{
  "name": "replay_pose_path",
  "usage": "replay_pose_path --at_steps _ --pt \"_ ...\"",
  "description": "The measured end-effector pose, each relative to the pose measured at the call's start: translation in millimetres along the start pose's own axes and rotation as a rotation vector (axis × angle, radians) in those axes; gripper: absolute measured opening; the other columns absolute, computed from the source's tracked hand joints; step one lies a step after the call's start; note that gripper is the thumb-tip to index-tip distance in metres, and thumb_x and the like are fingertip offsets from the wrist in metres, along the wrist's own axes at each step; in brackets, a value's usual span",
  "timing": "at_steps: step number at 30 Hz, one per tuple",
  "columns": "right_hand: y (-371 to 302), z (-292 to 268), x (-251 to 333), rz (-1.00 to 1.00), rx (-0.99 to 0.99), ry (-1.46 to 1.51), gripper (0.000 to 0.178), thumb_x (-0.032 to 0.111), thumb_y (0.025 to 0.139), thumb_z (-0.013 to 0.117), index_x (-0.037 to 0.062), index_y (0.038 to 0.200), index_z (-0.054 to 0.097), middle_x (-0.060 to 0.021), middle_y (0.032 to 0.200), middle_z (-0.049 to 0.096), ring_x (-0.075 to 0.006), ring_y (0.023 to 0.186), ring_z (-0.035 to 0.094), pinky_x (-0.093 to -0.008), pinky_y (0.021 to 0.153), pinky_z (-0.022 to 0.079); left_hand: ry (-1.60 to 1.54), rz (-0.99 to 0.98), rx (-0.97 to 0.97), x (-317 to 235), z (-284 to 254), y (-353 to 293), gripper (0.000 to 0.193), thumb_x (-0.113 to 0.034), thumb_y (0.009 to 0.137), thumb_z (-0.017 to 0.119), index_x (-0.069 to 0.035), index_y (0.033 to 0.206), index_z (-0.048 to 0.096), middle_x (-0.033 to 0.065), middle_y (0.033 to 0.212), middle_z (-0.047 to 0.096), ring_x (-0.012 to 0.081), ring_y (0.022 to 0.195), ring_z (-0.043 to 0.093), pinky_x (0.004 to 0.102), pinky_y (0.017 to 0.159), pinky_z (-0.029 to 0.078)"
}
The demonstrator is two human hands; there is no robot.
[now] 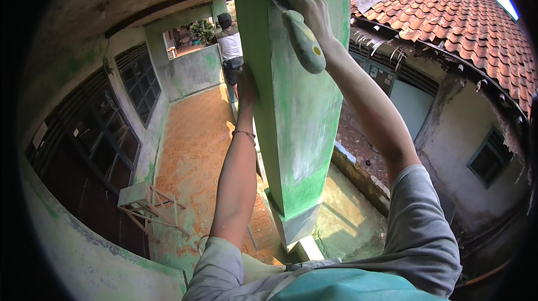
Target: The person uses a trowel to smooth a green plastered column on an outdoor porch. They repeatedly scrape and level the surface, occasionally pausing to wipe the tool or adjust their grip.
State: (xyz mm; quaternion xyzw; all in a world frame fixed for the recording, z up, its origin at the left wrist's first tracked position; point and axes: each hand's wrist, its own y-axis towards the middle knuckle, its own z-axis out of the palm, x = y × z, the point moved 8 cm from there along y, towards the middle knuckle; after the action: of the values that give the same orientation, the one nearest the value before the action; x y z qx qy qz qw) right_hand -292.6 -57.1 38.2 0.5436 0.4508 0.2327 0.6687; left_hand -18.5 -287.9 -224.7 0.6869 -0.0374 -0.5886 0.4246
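A tall square pillar [305, 127] with patchy, worn green paint rises in front of me. High on its front face, my right hand [305, 4] grips a scraper [305, 43] close to its blade. The scraper's pale green handle, with a yellow dot at its end, hangs down below my fingers, and its metal blade lies near the pillar's left edge. My left hand [247, 85] is up against the pillar's shaded left side; its fingers are too dark and hidden to make out. A thin bracelet circles that wrist.
An orange tiled porch floor [193, 133] stretches along the left, with a small wooden stool [148, 200] near the wall and dark windows [137, 82]. Another person [230, 49] stands farther off beside a low wall. To the right is a house with a red tiled roof [448, 18].
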Motion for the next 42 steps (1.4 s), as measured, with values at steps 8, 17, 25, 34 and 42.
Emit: replay_pose_path --at_steps 8,17,25,34,42 --pt "-15 -1 1 0.003 0.006 -0.037 0.021 0.018 0.083 0.073 0.0131 0.104 0.073 -0.0042 0.093 0.059 -0.0264 0.096 0.063 -0.0411 0.089 0.048 0.459 0.086 0.251 -7 33 -8 0.046 -0.016 0.117 0.025 -0.002 0.160 0.032 0.0132 0.150 0.048 0.0211 0.130 0.051 0.0342 0.112 0.039" --pt "-5 2 6 0.003 -0.042 -0.044 0.021 0.014 0.083 0.074 0.0133 0.104 0.072 -0.0037 0.094 0.060 -0.0263 0.097 0.063 -0.0409 0.087 0.048 0.396 0.305 0.046 8 5 10 0.043 -0.008 0.109 0.038 0.000 0.151 0.041 0.0132 0.133 0.055 0.0251 0.117 0.054 0.0349 0.100 0.045" --pt "41 -9 -41 0.027 -0.211 0.007 0.018 0.010 0.082 0.073 0.0108 0.101 0.073 -0.0083 0.096 0.068 -0.0304 0.092 0.064 -0.0435 0.082 0.053 0.470 0.317 0.058 21 28 16 0.055 -0.006 0.099 0.049 0.003 0.153 0.039 0.0146 0.128 0.058 0.0293 0.109 0.056 0.0377 0.096 0.047" --pt "71 -4 -36 0.057 -0.187 0.070 0.017 0.020 0.093 0.066 0.0031 0.093 0.066 -0.0177 0.090 0.058 -0.0393 0.091 0.059 -0.0471 0.080 0.047 -0.232 0.083 0.017 2 3 -10 0.061 -0.056 0.111 0.039 -0.007 0.138 0.062 0.0059 0.111 0.072 0.0117 0.096 0.066 0.0317 0.077 0.050" --pt "66 -4 -47 0.086 -0.163 0.103 0.020 0.022 0.093 0.068 0.0027 0.088 0.064 -0.0167 0.091 0.056 -0.0383 0.090 0.058 -0.0476 0.079 0.046 0.093 -0.071 -0.013 -32 -6 -24 0.055 -0.054 0.112 0.039 -0.010 0.135 0.063 0.0050 0.106 0.070 0.0124 0.090 0.065 0.0300 0.075 0.048"
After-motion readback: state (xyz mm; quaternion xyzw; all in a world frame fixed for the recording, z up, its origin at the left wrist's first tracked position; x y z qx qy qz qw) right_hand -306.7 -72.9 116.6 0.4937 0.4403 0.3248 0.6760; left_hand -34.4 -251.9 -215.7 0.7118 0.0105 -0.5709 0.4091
